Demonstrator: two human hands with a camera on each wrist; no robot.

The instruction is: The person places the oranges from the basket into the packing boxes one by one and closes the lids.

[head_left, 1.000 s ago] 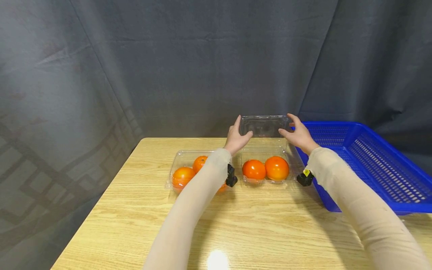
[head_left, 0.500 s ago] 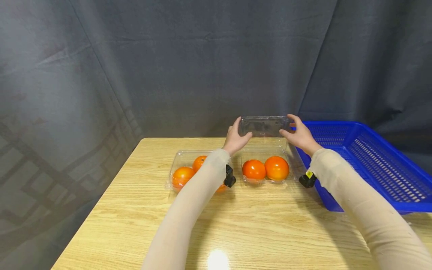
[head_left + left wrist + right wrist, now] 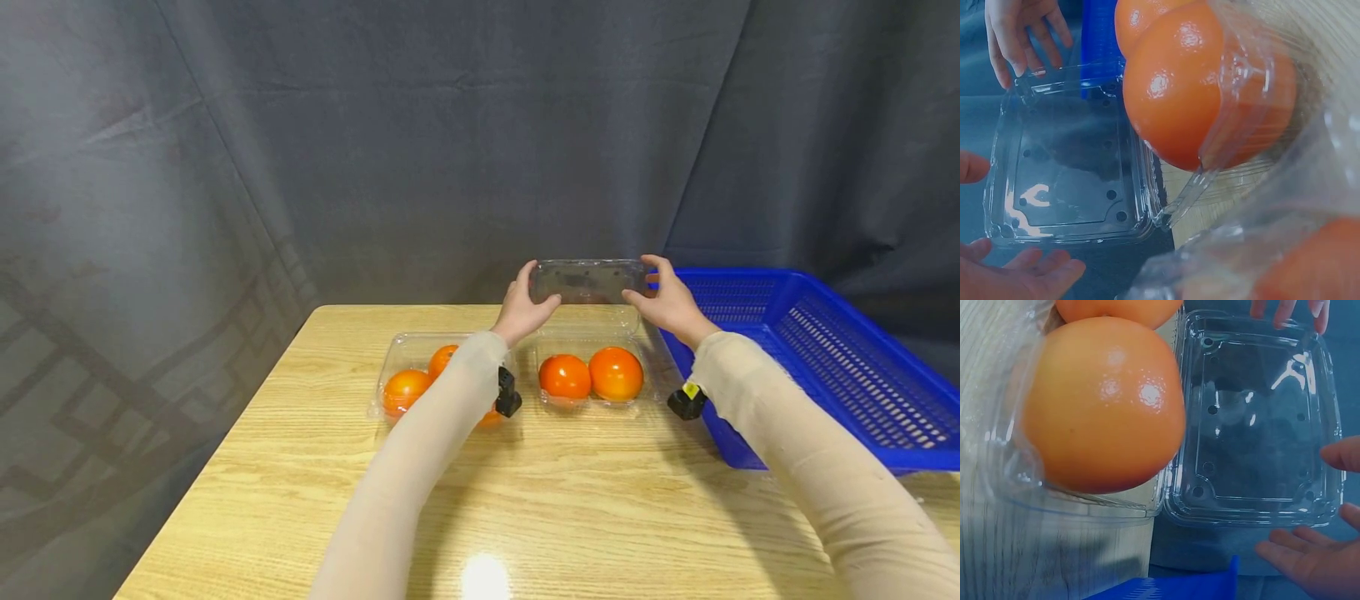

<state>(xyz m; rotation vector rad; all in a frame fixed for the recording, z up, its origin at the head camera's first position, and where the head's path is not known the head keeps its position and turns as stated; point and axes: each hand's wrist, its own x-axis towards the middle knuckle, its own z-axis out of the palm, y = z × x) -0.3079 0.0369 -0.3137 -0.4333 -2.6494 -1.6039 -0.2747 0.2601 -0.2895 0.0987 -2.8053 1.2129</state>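
Observation:
A clear plastic clamshell box stands at the table's back edge, its hinged lid (image 3: 588, 282) raised behind the base. Two round orange fruits, a left one (image 3: 564, 377) and a right one (image 3: 617, 373), sit side by side in the base. My left hand (image 3: 521, 308) is at the lid's left side, thumb and fingers spread. At the opposite side is my right hand (image 3: 670, 307), spread likewise. In both wrist views the fingers lie fairly straight along the lid's sides, and neither thumb pinches it visibly. Any light contact at the lid's edge is hard to tell.
Left of the box stands another clear plastic box (image 3: 401, 340) with several orange fruits, partly hidden by my left sleeve. A blue plastic basket (image 3: 772, 312) is on the right. The wooden table (image 3: 570, 500) ends at a dark curtain (image 3: 480, 167) behind.
The raised lid's top edge has dipped very slightly. Both hands stay at its sides, the right one shifting slightly right. The fruits have stayed in place.

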